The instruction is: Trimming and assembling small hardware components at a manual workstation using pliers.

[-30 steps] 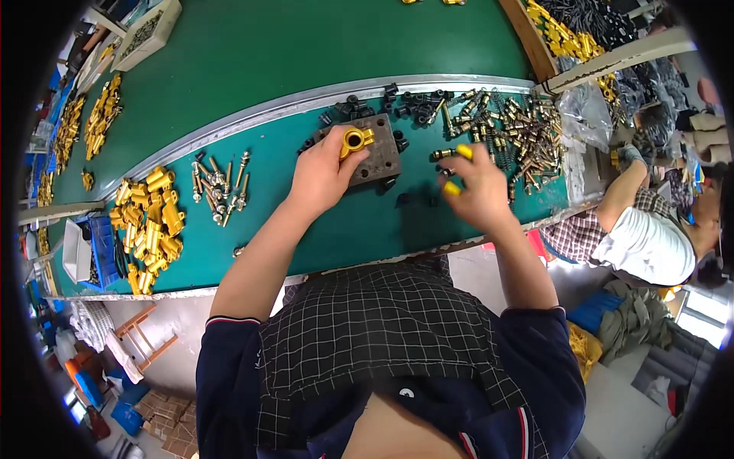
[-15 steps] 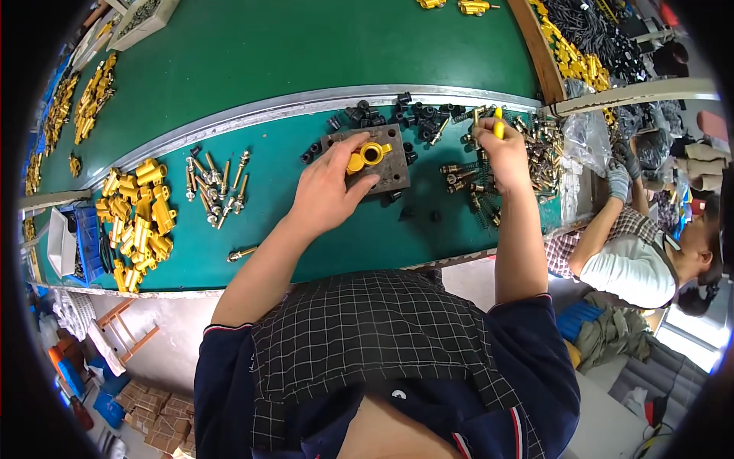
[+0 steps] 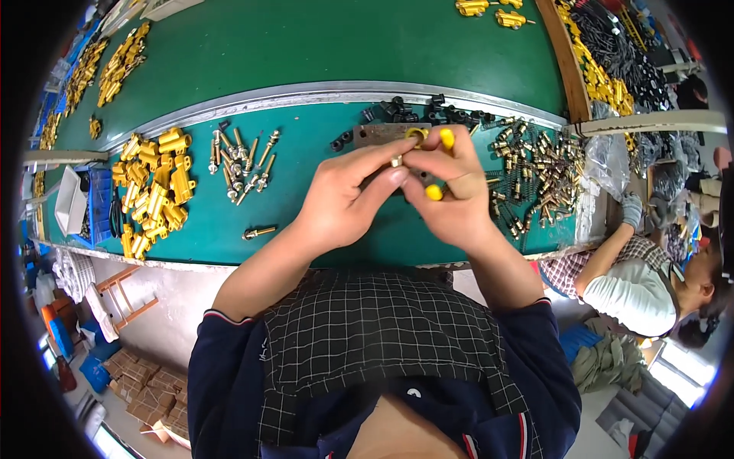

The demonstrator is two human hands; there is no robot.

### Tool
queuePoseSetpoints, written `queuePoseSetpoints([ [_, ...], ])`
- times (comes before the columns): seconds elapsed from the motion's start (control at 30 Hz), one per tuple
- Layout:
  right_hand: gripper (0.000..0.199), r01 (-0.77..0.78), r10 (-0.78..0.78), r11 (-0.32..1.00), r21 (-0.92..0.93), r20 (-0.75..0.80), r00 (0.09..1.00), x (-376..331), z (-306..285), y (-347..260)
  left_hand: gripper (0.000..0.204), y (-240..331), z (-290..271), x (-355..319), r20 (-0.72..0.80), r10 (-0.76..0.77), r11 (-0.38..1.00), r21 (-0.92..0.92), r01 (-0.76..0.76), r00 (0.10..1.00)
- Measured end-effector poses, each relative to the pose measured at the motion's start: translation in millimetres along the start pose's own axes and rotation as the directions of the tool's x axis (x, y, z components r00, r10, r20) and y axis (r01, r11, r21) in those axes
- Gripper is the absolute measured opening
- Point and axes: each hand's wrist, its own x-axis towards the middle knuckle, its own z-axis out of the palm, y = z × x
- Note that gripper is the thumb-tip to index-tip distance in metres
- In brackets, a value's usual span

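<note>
Brass fitting [image 3: 397, 161], small and shiny, is pinched where the two hands meet, above the near part of the green desk [image 3: 302, 145]. The left hand [image 3: 342, 195] has its thumb and forefinger drawn narrow on it; the right hand [image 3: 456, 183] comes in from the other side, its fingertips also closed in on the piece. Two bright yellow bits [image 3: 447, 139] show among the right hand's fingers, and I cannot tell whether they belong to one object. Just beyond the fingertips is the round rim of a gold housing [image 3: 415, 133], partly hidden by them; whether a finger touches it is unclear. A dark metal block [image 3: 367, 135] lies beneath and behind the hands, mostly covered.

Black caps [image 3: 397, 111] are scattered along the block's far side, near a pale metal strip [image 3: 336, 90]. To the right spreads a heap of brass parts and springs [image 3: 547, 176]. On the left lie a loose group of pins [image 3: 241, 164], one single pin [image 3: 258, 232] nearer the body, and a pile of gold housings [image 3: 157, 191] next to a blue bin [image 3: 95, 203]. At far right, a co-worker's gloved hand [image 3: 632, 210] rests near clear plastic bags [image 3: 609, 164].
</note>
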Motion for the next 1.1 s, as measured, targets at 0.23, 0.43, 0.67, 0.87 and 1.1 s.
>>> queuePoseSetpoints([
  [0.23,0.021,-0.321,0.343,0.929,0.183,-0.108,0.933,-13.7,-42.2,1.8,0.025,-27.3,-4.3,-36.6,-0.068,-0.47,0.811,-0.427,0.4,0.88],
  [0.43,0.02,-0.101,0.124,0.586,-0.804,-0.034,0.992,-23.7,-103.5,69.3,0.022,-41.6,-4.7,-45.8,0.029,-0.538,0.799,-0.301,0.521,0.842],
  [0.67,0.018,0.05,0.206,0.613,-0.788,0.221,0.953,-44.3,-99.3,74.9,0.023,-56.7,10.3,-57.4,0.164,-0.529,0.81,-0.197,0.553,0.833],
  [0.87,0.024,0.019,0.272,0.548,-0.837,0.2,0.941,-26.9,-88.7,82.0,0.021,-53.9,14.5,-54.6,0.181,-0.496,0.845,-0.127,0.52,0.849],
  [1.1,0.024,0.008,-0.031,0.993,-0.115,-0.203,0.979,7.0,-57.6,17.9,0.018,-55.0,11.8,-59.9,0.131,-0.5,0.863,-0.006,0.505,0.856],
])
